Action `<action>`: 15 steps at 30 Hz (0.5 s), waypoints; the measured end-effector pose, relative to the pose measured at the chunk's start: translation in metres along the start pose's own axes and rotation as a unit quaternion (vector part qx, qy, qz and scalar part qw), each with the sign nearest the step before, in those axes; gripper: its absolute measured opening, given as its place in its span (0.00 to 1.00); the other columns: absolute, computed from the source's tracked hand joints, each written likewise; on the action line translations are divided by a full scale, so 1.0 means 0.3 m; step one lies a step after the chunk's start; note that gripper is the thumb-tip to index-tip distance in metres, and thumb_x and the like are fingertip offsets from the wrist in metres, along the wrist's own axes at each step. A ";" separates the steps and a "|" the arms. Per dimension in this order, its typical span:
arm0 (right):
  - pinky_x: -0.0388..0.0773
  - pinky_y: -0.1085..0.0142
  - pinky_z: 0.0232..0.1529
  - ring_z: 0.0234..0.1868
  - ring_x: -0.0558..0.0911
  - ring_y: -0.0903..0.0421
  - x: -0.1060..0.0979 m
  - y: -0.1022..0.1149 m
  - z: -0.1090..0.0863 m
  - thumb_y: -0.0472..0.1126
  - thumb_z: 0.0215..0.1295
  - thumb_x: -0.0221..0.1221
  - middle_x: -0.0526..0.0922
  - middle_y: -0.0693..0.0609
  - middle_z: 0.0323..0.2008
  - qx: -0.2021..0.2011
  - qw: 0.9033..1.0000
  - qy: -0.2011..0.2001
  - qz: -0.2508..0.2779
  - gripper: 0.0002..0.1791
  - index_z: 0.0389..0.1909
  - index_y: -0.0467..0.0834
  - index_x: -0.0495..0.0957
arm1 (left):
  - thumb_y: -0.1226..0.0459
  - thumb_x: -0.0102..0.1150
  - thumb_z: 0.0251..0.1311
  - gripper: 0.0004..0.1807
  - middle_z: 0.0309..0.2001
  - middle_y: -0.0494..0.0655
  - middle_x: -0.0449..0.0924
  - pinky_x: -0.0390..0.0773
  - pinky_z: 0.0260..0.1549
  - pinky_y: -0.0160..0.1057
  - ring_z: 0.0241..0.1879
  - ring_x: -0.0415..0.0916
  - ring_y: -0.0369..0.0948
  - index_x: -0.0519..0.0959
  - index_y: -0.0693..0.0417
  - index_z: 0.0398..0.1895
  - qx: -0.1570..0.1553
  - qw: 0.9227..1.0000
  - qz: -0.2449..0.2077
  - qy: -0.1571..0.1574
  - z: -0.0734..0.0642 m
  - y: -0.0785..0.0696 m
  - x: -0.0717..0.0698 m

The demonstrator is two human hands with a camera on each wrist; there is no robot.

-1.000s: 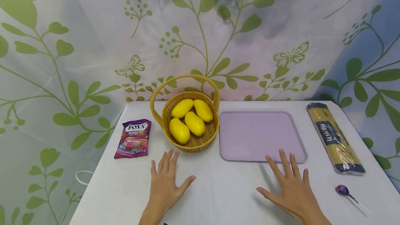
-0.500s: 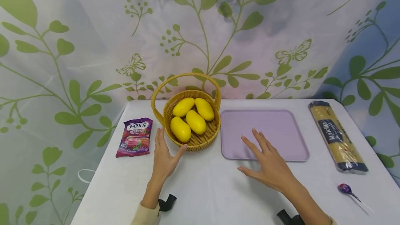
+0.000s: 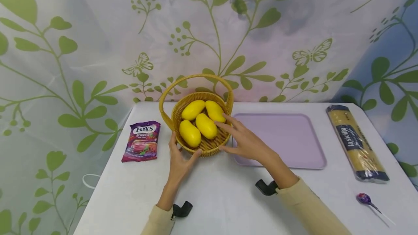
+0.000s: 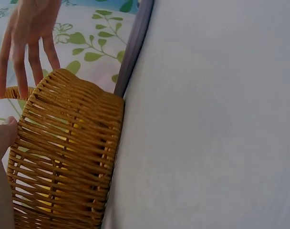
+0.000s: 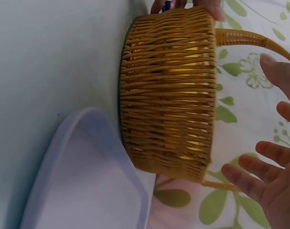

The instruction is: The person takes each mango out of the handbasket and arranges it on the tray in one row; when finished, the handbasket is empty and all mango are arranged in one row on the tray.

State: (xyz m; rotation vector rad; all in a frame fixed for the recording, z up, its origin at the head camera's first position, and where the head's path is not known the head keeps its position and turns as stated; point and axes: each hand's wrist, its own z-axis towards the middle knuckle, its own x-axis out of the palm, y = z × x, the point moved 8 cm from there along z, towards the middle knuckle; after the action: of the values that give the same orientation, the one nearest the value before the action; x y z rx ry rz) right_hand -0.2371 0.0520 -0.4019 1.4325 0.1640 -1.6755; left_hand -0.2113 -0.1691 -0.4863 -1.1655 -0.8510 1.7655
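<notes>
A round woven basket [image 3: 210,152] with a tall arched handle stands toward the back of the white table. Several yellow mangoes [image 3: 190,133] lie inside it. My left hand [image 3: 179,166] holds the basket at its front left side; its thumb [image 4: 10,128] touches the rim in the left wrist view. Over the right part of the basket reaches my right hand [image 3: 246,140], fingers spread and relaxed, the fingertips overlapping the mangoes in the head view. In the right wrist view that hand [image 5: 274,167] hovers beside the rim, holding nothing.
A lilac tray [image 3: 281,137] lies just right of the basket, partly under my right forearm in view. Farther right are a spaghetti pack [image 3: 357,144] and a lollipop [image 3: 364,198]. A purple candy bag [image 3: 142,142] lies at left. A patterned curtain [image 3: 261,53] hangs behind.
Both hands have moved forward to the basket. The left has come onto its side; the right has swung left from near the tray to over the mangoes.
</notes>
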 end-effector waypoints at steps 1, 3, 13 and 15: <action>0.77 0.47 0.56 0.72 0.63 0.39 0.015 -0.003 0.024 0.53 0.58 0.68 0.53 0.41 0.76 0.000 1.000 0.009 0.002 0.44 0.74 0.56 0.59 | 0.59 0.72 0.52 0.59 0.77 0.61 0.42 0.67 0.61 0.63 0.73 0.51 0.60 0.40 0.60 0.77 0.007 1.000 -0.006 -0.006 -0.001 -0.015 -0.003; 0.76 0.46 0.57 0.72 0.62 0.38 0.043 -0.017 0.068 0.54 0.59 0.67 0.53 0.41 0.76 0.005 1.000 0.024 0.007 0.43 0.74 0.57 0.59 | 0.64 0.72 0.51 0.58 0.75 0.66 0.44 0.68 0.59 0.63 0.71 0.52 0.63 0.42 0.64 0.76 0.019 0.999 -0.021 -0.015 -0.001 -0.023 -0.004; 0.69 0.43 0.63 0.71 0.63 0.38 0.162 -0.085 0.206 0.52 0.61 0.66 0.56 0.40 0.74 0.039 0.995 0.084 0.019 0.40 0.73 0.55 0.63 | 0.65 0.74 0.49 0.58 0.77 0.57 0.47 0.69 0.59 0.58 0.72 0.55 0.57 0.44 0.53 0.78 0.011 0.999 -0.035 -0.032 -0.003 0.064 0.014; 0.69 0.44 0.64 0.72 0.63 0.39 0.186 -0.087 0.225 0.51 0.61 0.66 0.57 0.40 0.74 0.036 0.994 0.096 0.020 0.39 0.72 0.54 0.63 | 0.66 0.74 0.50 0.58 0.76 0.59 0.47 0.68 0.59 0.60 0.71 0.55 0.61 0.44 0.56 0.77 0.008 0.999 -0.037 -0.035 -0.007 0.050 0.009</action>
State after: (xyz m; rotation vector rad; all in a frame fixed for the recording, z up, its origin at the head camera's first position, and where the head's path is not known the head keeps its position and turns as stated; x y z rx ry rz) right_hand -0.2998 -0.0035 -0.4386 1.6416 0.1814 -1.5234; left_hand -0.2139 -0.1726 -0.5010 -1.0543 -0.9082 1.7584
